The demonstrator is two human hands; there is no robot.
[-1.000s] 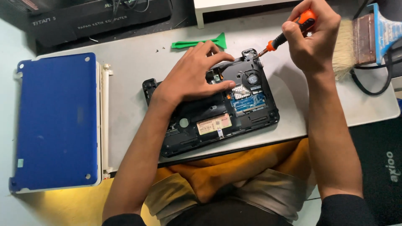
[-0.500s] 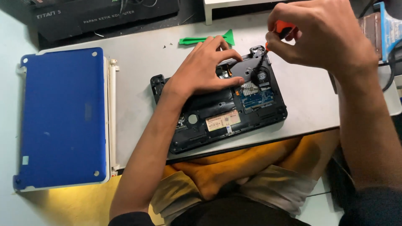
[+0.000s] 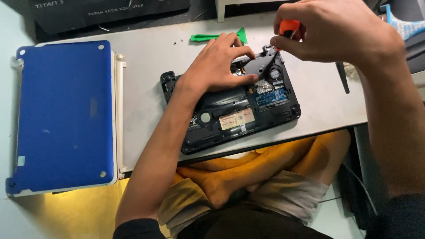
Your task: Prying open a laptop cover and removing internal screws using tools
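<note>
An opened black laptop base point(image 3: 230, 117) lies on the grey table point(image 3: 146, 75) with its fan, memory and circuit board exposed. My left hand point(image 3: 219, 64) presses flat on its upper middle, fingers spread over a black part beside the fan point(image 3: 275, 73). My right hand point(image 3: 330, 31) hovers over the laptop's far right corner, fingers closed around an orange-handled screwdriver point(image 3: 290, 28) whose tip points down at that corner. Most of the screwdriver is hidden by the hand.
A blue laptop cover point(image 3: 62, 115) lies at the left, on a white frame. A green plastic pry tool point(image 3: 219, 36) rests behind the laptop. A dark box point(image 3: 110, 11) stands along the back. A thin black tool point(image 3: 343, 77) lies on the right. My crossed legs show below the table edge.
My right hand has moved left and nearer the camera, turning the screwdriver from slanted to nearly upright over the laptop's far right corner. My left hand stays pressed on the laptop.
</note>
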